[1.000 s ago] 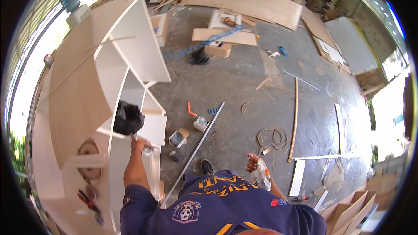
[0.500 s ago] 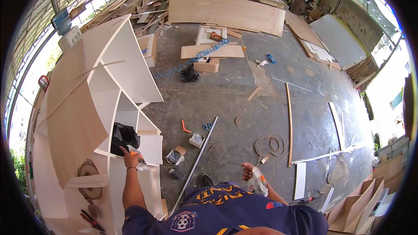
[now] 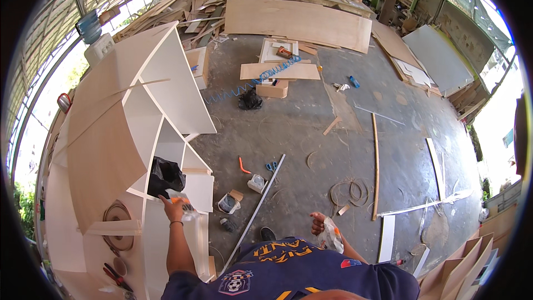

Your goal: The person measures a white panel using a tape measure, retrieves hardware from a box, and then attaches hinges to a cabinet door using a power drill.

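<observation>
My left hand [image 3: 174, 209] is closed on a clear plastic packet [image 3: 187, 204] with a patch of orange on it. It is at the edge of a white cabinet [image 3: 145, 168] lying at my left. Just beyond the fingers, a black plastic bag [image 3: 167, 174] sits in one of the cabinet's compartments. My right hand [image 3: 318, 224], out to the right over the floor, has its fingers curled. A clear plastic bag [image 3: 331, 234] with something orange in it hangs from this hand; the contents are too small to name.
A curved wooden panel [image 3: 100, 172] lies over the cabinet, with pliers [image 3: 117, 276] below it. Open boxes [image 3: 229, 203], blue scissors [image 3: 271, 166] and a long metal strip [image 3: 255, 211] lie on the floor. Farther off are a coiled blue air hose [image 3: 266, 74], boards and wood strips [image 3: 376, 166].
My view has turned slightly, so the scene sits lower and farther right. My left hand has drawn back a little from the black bag, and its packet shows more fully. My right hand stays nearly still.
</observation>
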`<state>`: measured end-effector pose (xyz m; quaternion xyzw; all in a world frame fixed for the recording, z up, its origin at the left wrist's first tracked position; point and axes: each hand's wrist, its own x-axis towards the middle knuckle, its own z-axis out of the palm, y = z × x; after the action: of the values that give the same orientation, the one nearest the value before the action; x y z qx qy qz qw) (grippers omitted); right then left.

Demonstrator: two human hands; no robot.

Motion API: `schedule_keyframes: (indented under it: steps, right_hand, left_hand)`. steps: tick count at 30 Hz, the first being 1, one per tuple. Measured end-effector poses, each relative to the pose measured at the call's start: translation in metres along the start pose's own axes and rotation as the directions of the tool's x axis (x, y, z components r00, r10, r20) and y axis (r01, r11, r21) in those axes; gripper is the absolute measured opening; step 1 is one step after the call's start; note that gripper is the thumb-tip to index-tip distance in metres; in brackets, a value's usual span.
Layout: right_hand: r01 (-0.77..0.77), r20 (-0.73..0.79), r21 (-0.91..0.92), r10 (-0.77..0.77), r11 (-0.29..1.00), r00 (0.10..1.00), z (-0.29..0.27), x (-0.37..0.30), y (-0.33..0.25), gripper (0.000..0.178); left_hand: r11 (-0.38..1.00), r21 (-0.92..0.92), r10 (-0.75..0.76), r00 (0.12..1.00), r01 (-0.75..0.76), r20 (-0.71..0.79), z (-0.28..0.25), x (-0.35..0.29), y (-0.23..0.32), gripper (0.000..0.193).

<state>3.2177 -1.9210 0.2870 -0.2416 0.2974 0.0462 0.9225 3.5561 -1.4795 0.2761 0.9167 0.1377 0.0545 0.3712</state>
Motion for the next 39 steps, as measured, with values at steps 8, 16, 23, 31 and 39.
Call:
schedule_keyframes:
  steps: [8, 16, 23, 31, 39]
  right_hand:
    - [-0.025, -0.065, 0.003, 0.025, 1.000, 0.998, -0.012, 0.007, -0.008, 0.014]
    - [-0.444, -0.218, -0.085, 0.418, 0.892, 0.882, -0.053, 0.082, 0.021, 0.019]
    - [-0.414, -0.268, -0.850, 0.408, 0.327, 0.873, -0.067, 0.144, 0.095, 0.063]
    - [-0.409, -0.248, -0.902, 0.610, 0.138, 0.752, 0.033, 0.120, 0.127, 0.066]
    - [0.327, 0.068, -0.912, 0.692, -0.250, 0.719, 0.034, 0.042, 0.264, 0.061]
  left_hand:
    - [0.976, 0.079, -0.214, 0.949, 0.200, 0.232, 0.048, -0.072, -0.076, 0.097]
    - [0.922, 0.387, -0.249, 0.789, 0.015, 0.561, 0.012, -0.243, -0.088, 0.045]
    - [0.821, 0.119, -0.569, 0.783, 0.558, 0.253, -0.038, -0.339, -0.125, 0.046]
    - [0.638, -0.391, -0.731, 0.681, 0.664, -0.037, -0.072, -0.487, -0.101, 0.034]
    - [0.421, -0.676, -0.868, 0.485, 0.605, -0.106, -0.066, -0.674, -0.138, 0.032]
